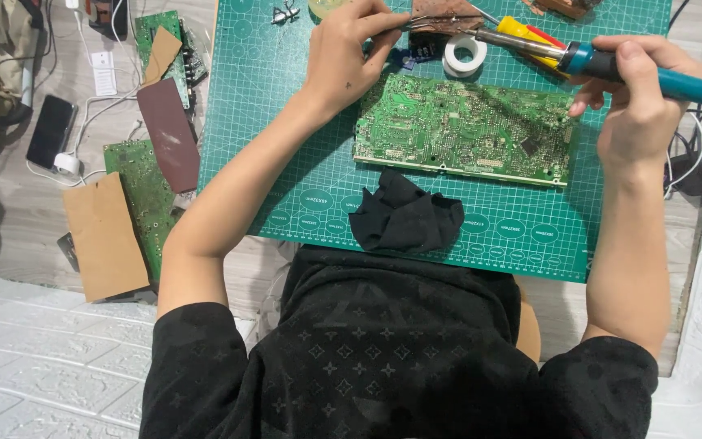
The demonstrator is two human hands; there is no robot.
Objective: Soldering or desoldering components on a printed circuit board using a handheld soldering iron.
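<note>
Right hand (639, 102): grip clenched round the blue handle of a soldering iron (611, 67), tip aimed away from the palm toward the far edge of the surface (286, 122), a green cutting mat.

Left hand (349, 57): grip pinched on slim metal tweezers (416, 23), points reaching toward the iron's tip over a brown scorched pad (447, 15). Cannot tell whether anything sits between the tweezer points.

Roll of white tape (465, 54) just below where the two tools meet.

Large green circuit board (465, 130) flat on the mat, below and between both grips, touched by neither. Crumpled black cloth (406, 215) nearer the body, just beside the board's near edge.

Judged progress: tools up and readied at the pad; board itself not under the iron, so soldering on it looks not in hand at this moment. Finished joints too small to tell.

Off the mat, beyond the left elbow: further green boards (146, 191), brown cardboard pieces (106, 236), black phone (50, 130).
</note>
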